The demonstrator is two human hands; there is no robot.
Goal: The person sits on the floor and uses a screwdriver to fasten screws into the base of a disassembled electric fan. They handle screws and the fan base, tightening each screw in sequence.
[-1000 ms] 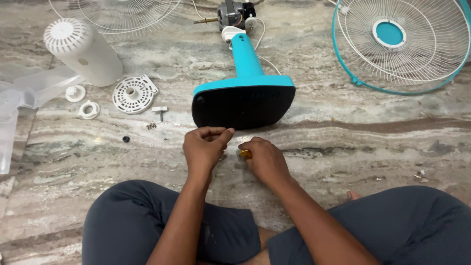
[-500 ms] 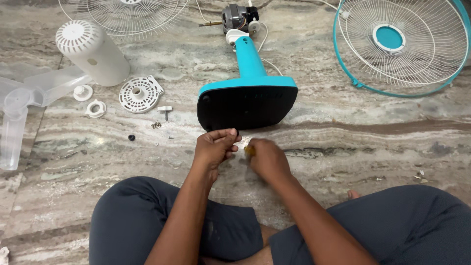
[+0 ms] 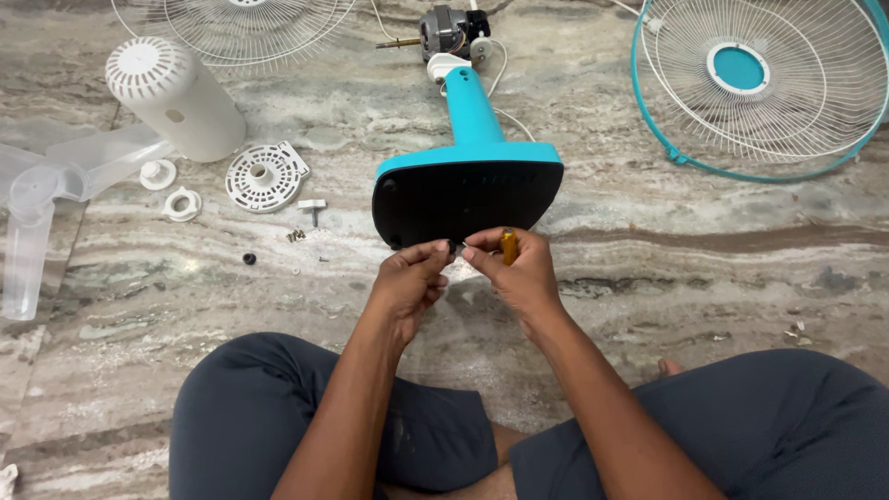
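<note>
A teal fan stand lies tipped on the marble floor, its black base underside (image 3: 468, 202) facing me and its motor (image 3: 446, 31) at the far end. My right hand (image 3: 517, 270) is closed around a small screwdriver with a yellow handle (image 3: 508, 246). My left hand (image 3: 413, 276) pinches something tiny at the base's near edge; what it pinches is too small to tell. Both hands meet fingertip to fingertip just below the base.
A white motor cover (image 3: 172, 93), a clear fan blade (image 3: 46, 199), a round white vented plate (image 3: 267, 175), white nuts (image 3: 182, 203) and loose screws (image 3: 296, 235) lie at the left. A teal-rimmed wire grille (image 3: 759, 83) lies at the far right, another grille (image 3: 243, 26) at the top. My crossed legs fill the foreground.
Both hands have moved up from the floor to the near edge of the black base. The camera view has shifted slightly.
</note>
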